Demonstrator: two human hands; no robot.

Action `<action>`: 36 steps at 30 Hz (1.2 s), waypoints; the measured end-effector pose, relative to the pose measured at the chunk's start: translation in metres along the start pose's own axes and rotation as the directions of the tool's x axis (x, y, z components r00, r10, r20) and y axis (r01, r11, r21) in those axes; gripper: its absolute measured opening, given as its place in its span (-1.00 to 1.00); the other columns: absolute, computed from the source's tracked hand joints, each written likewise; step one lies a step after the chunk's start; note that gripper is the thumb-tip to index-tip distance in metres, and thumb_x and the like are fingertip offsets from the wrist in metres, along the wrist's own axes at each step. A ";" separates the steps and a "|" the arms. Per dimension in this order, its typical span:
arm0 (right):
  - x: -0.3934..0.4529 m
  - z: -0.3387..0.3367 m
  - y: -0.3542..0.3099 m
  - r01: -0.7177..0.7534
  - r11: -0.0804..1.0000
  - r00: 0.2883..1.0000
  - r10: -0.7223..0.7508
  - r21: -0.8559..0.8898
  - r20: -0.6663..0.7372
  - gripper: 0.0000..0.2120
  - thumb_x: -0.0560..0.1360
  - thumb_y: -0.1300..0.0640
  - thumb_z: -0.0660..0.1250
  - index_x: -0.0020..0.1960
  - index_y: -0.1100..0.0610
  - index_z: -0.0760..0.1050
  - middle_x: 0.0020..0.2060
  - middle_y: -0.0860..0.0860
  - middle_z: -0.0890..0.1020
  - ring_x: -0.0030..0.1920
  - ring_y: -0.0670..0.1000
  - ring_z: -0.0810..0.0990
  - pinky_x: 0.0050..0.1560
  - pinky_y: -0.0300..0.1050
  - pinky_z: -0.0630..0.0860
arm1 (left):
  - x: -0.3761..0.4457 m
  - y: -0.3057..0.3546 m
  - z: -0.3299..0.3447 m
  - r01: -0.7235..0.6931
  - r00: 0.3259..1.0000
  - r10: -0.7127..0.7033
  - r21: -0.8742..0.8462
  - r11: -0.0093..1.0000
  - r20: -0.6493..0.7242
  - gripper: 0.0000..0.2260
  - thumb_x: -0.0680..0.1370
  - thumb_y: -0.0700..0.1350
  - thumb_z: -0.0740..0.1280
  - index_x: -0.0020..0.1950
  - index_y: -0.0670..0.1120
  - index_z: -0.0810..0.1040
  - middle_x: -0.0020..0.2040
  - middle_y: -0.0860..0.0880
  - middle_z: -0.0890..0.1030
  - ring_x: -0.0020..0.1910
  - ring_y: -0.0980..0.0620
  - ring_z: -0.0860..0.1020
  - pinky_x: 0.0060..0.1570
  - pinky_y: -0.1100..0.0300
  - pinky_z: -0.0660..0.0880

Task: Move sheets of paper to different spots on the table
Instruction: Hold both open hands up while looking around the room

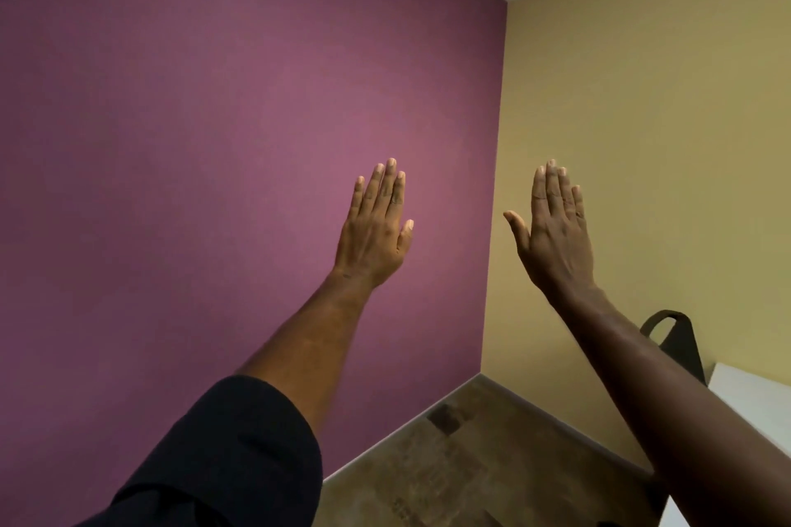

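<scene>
Both arms are stretched out in front of me, raised toward the corner of the room. My left hand [376,227] is flat with its back to the camera, fingers straight and close together, holding nothing. My right hand [554,231] is held the same way, thumb spread to the left, also holding nothing. No sheet of paper is in view. A white surface [749,394] that may be the table shows only at the lower right edge.
A purple wall [214,141] fills the left, a yellow wall [663,98] the right. Brown patterned floor [471,462] lies below the corner. A dark bag-like object with a loop handle [676,338] stands beside the white surface.
</scene>
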State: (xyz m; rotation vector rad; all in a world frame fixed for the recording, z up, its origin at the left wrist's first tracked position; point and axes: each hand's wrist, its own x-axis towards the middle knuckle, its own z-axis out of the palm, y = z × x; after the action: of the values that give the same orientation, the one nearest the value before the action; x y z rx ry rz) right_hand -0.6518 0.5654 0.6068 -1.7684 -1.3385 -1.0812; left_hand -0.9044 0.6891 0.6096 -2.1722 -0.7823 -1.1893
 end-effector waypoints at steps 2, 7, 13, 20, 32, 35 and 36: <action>0.021 0.033 0.017 -0.007 1.000 1.000 0.006 -0.025 -0.013 -0.26 0.67 -0.25 -0.11 0.64 0.26 -0.07 0.64 0.19 0.01 0.64 0.12 -0.07 0.62 0.12 -0.02 | 0.027 -0.005 0.042 -0.022 1.000 0.022 -0.025 0.999 -0.004 -0.39 0.64 0.01 0.07 0.64 -0.24 0.07 0.65 -0.23 0.06 0.65 -0.18 0.03 0.59 -0.19 0.04; 0.064 0.102 0.058 -0.058 0.996 0.998 0.057 -0.064 -0.009 -0.25 0.66 -0.27 -0.15 0.64 0.24 -0.09 0.64 0.17 0.00 0.65 0.11 -0.09 0.63 0.10 -0.04 | 0.088 -0.010 0.133 -0.100 0.995 0.098 -0.095 0.990 -0.024 -0.40 0.67 0.05 0.02 0.64 -0.23 0.06 0.65 -0.22 0.06 0.65 -0.16 0.01 0.60 -0.17 0.01; 0.107 0.172 0.106 -0.066 0.985 0.998 0.066 -0.162 -0.006 -0.25 0.66 -0.27 -0.12 0.64 0.23 -0.08 0.64 0.16 0.01 0.65 0.11 -0.07 0.63 0.08 -0.04 | 0.154 -0.013 0.244 -0.123 0.991 0.110 -0.192 0.974 -0.076 -0.39 0.67 0.08 0.01 0.64 -0.23 0.07 0.65 -0.22 0.07 0.65 -0.17 0.02 0.60 -0.18 0.02; 0.153 0.255 0.171 -0.105 0.940 0.994 0.097 -0.325 -0.041 -0.28 0.68 -0.23 -0.07 0.64 0.24 -0.04 0.64 0.17 0.04 0.64 0.12 -0.05 0.63 0.09 -0.06 | 0.234 0.000 0.390 -0.212 0.975 0.177 -0.334 0.918 -0.133 -0.37 0.66 0.08 0.02 0.64 -0.25 0.03 0.65 -0.23 0.03 0.65 -0.18 0.00 0.61 -0.15 0.01; 0.188 0.306 0.305 -0.287 0.741 0.955 0.269 -0.607 -0.123 -0.28 0.68 -0.23 -0.06 0.64 0.24 -0.04 0.64 0.16 0.04 0.64 0.11 -0.04 0.63 0.11 -0.07 | 0.370 0.119 0.572 -0.393 0.919 0.280 -0.605 0.692 -0.278 -0.37 0.66 0.06 0.05 0.63 -0.27 0.06 0.64 -0.26 0.06 0.64 -0.22 0.04 0.58 -0.20 0.06; 0.181 0.297 0.339 -0.333 0.679 0.939 0.304 -0.654 -0.163 -0.28 0.68 -0.22 -0.03 0.64 0.24 -0.03 0.64 0.16 0.05 0.64 0.11 -0.04 0.63 0.10 -0.07 | 0.389 0.172 0.594 -0.429 0.903 0.293 -0.665 0.612 -0.313 -0.38 0.67 0.06 0.04 0.62 -0.27 0.07 0.64 -0.26 0.07 0.64 -0.22 0.04 0.59 -0.19 0.05; 0.175 0.292 0.351 -0.340 0.655 0.935 0.310 -0.674 -0.170 -0.29 0.68 -0.22 -0.03 0.64 0.24 -0.03 0.64 0.16 0.05 0.64 0.11 -0.03 0.63 0.10 -0.07 | 0.392 0.193 0.599 -0.440 0.898 0.298 -0.684 0.582 -0.323 -0.38 0.67 0.06 0.04 0.62 -0.27 0.08 0.65 -0.26 0.06 0.64 -0.22 0.04 0.59 -0.19 0.05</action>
State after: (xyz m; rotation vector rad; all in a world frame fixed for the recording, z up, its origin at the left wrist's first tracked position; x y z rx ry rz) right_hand -0.2246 0.8026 0.6274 -2.3872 -0.5320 -1.5163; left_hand -0.2624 1.0601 0.6359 -2.6077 0.3513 -1.6130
